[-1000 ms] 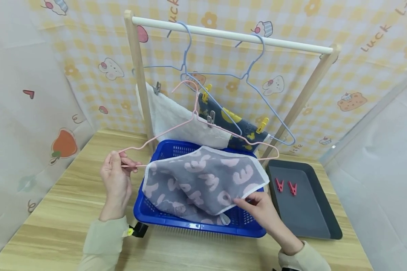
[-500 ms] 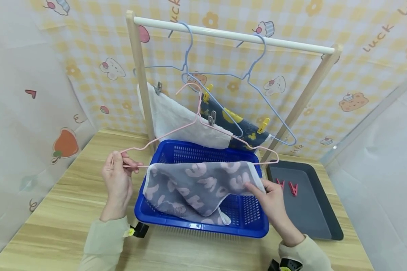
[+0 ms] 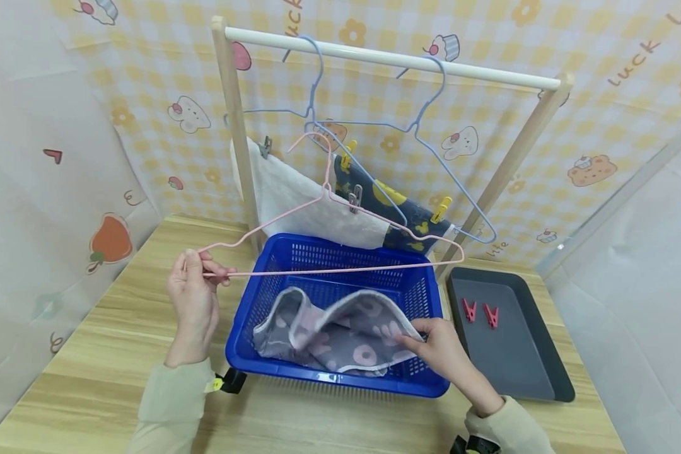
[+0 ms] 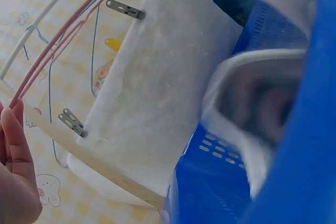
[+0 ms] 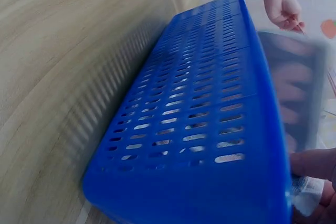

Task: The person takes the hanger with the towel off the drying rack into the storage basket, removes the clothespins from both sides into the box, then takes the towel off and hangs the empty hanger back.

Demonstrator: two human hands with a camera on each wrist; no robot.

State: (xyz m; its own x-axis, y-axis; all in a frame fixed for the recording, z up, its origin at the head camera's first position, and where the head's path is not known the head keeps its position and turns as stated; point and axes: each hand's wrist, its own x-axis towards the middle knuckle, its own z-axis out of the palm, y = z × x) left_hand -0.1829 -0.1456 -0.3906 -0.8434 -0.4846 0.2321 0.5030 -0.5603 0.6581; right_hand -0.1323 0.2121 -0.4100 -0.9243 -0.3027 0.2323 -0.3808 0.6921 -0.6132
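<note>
My left hand (image 3: 194, 302) pinches the left end of a pink wire hanger (image 3: 340, 271), which it holds above the blue basket (image 3: 335, 378). Nothing hangs over the hanger's bottom bar. Below it, a grey cloth with pink patterns and white edging (image 3: 369, 340) lies partly folded in the basket. My right hand (image 3: 445, 353) pinches that cloth's right edge over the basket's right side. In the left wrist view, my fingers (image 4: 18, 145) are on the pink wire; the right wrist view shows my thumb (image 5: 315, 163) against the cloth.
Behind the basket stands a rack (image 3: 391, 58) with two blue hangers (image 3: 316, 82). A white cloth (image 3: 301, 195) and a dark patterned cloth (image 3: 414, 214) hang there from clips. To the right, a grey tray (image 3: 511, 366) holds two red clothespins (image 3: 490, 315).
The grey cloth has come off the hanger's bar and dropped into the basket. My right hand went up slightly, then down and left with its edge. My left hand has barely moved.
</note>
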